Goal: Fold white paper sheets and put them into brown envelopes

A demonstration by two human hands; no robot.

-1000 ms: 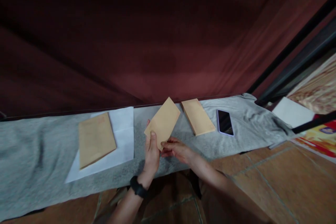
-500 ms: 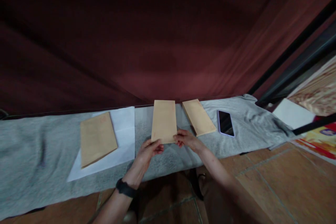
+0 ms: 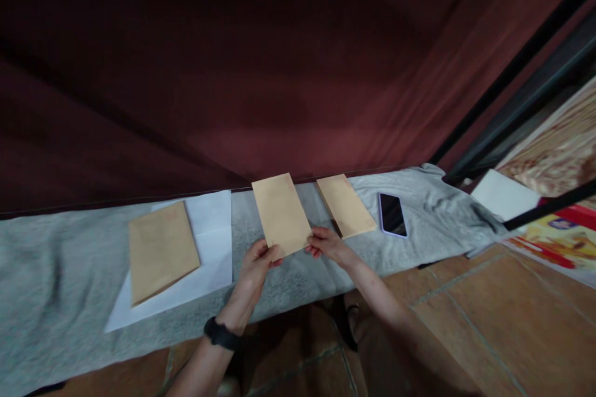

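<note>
A tan paper envelope (image 3: 282, 214) with faint red print is held between both hands at its near edge. My left hand (image 3: 256, 267) pinches the near left corner, thumb on top. At the near right corner, my right hand (image 3: 328, 245) is closed on the same envelope. Just to the right lies a stack of similar envelopes (image 3: 347, 206). Over on the left, more tan envelopes (image 3: 162, 251) rest on white paper (image 3: 216, 248); how many there are I cannot tell.
Grey cloth (image 3: 298, 276) covers the long narrow surface. A phone (image 3: 392, 215) with a pale purple edge lies right of the envelopes. Dark red fabric (image 3: 279, 105) hangs behind. At far right are a black bar (image 3: 549, 206), a white box-like thing (image 3: 505, 194) and tiled floor (image 3: 503, 316).
The held envelope has turned anticlockwise, its far end swinging to the left. Both hands keep their grip. The view has shifted slightly to the right.
</note>
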